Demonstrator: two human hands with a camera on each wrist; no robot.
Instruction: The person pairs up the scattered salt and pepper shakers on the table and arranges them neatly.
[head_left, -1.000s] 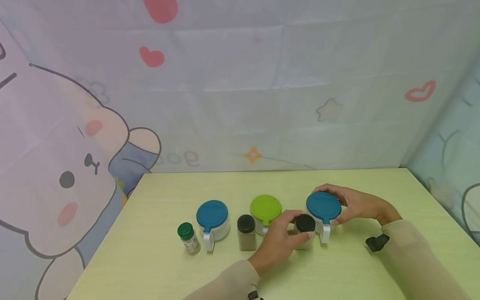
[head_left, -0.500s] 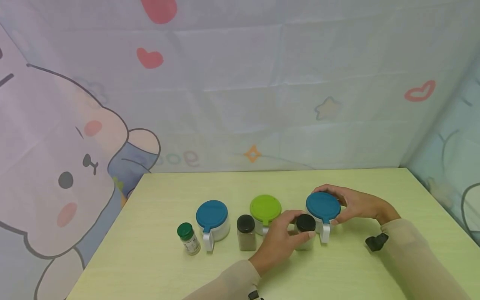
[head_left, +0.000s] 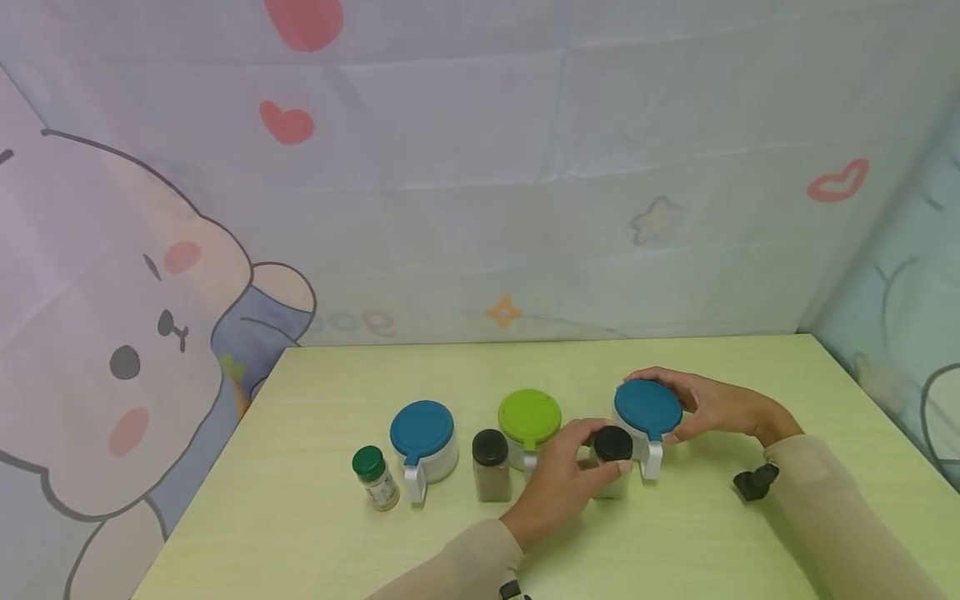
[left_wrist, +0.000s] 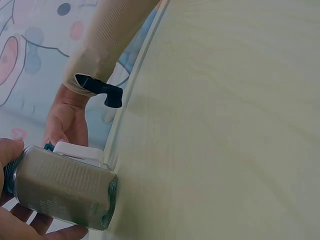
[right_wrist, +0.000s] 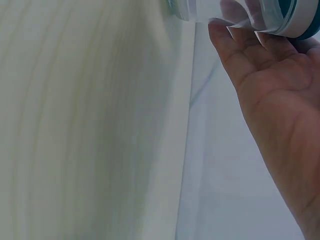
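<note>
My left hand point(head_left: 557, 483) grips a square clear spice jar with a black lid point(head_left: 612, 444), thumb in front and fingers behind. In the left wrist view this jar point(left_wrist: 62, 187) shows a greyish-brown powder and a printed label. Just right of it, my right hand point(head_left: 723, 408) holds a round seasoning pot with a blue lid point(head_left: 648, 406) and a white handle, thumb and fingers around its side. The pot's clear body point(right_wrist: 225, 10) shows against the fingers in the right wrist view. The two held things are close together; whether they touch, I cannot tell.
Left of my hands stand a lime-lidded pot point(head_left: 529, 415), partly behind my left hand, another black-lidded spice jar point(head_left: 492, 477), a second blue-lidded pot point(head_left: 423, 430) and a small green-capped bottle point(head_left: 377, 479). The pale yellow table point(head_left: 330, 550) meets a printed cloth backdrop point(head_left: 465, 208).
The blue-lidded pot in my right hand has risen or tilted slightly. My left hand keeps its grip on the spice jar with little movement. The head view has shifted a little.
</note>
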